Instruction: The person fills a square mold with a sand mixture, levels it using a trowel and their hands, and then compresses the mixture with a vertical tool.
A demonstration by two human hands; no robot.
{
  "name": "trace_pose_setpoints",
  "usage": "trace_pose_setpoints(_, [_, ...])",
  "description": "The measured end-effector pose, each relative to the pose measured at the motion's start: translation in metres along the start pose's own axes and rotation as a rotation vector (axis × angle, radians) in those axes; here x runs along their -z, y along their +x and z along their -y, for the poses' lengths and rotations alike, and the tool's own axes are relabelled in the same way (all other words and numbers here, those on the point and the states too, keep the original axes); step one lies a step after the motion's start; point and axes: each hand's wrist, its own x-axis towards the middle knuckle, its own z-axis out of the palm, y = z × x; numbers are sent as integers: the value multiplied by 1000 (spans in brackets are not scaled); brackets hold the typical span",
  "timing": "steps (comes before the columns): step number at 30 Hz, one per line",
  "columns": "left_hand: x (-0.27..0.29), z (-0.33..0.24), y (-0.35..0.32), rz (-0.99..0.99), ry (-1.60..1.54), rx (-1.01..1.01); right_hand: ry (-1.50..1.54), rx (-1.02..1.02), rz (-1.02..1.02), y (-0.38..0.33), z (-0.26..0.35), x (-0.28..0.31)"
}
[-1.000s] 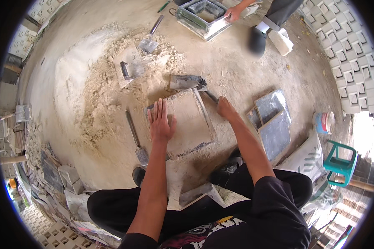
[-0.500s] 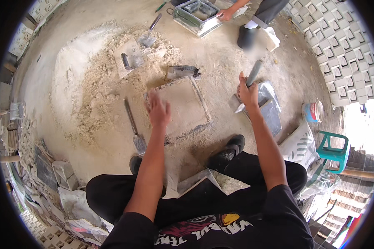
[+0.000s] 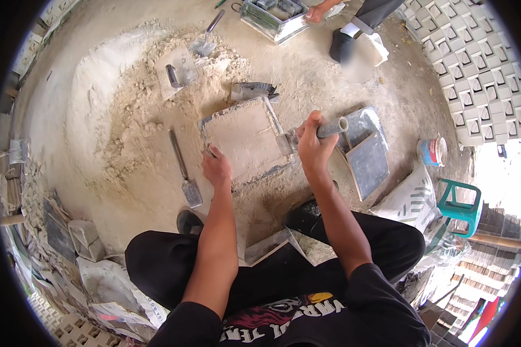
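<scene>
Risk entry: your right hand (image 3: 311, 144) grips the grey metal pipe (image 3: 330, 128) beside the filled square mould (image 3: 246, 140) on the floor, your left hand (image 3: 217, 168) curls on its near edge, so a stray blow may strike your fingers or crack the packed fill.

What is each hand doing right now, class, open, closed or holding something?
Left hand: resting on the near edge of the square mould; grip cannot be told.
Right hand: closed around a grey tool handle.
</scene>
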Motion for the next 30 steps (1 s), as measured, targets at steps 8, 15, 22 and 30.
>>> trace_pose_setpoints(8, [-4,3,0,-6,26,-26,-121,-147,106,-18,-31,-24])
trace_pose_setpoints(15, [-1,0,3,-28,20,-6,101,-6,111,4,43,-27])
trace_pose_setpoints(22, [-1,-7,2,51,33,-4,-214,-17,10,-16,-32,-13])
trace_pose_setpoints(30, [-3,0,4,38,23,-5,-96,16,33,-17,-13,-15])
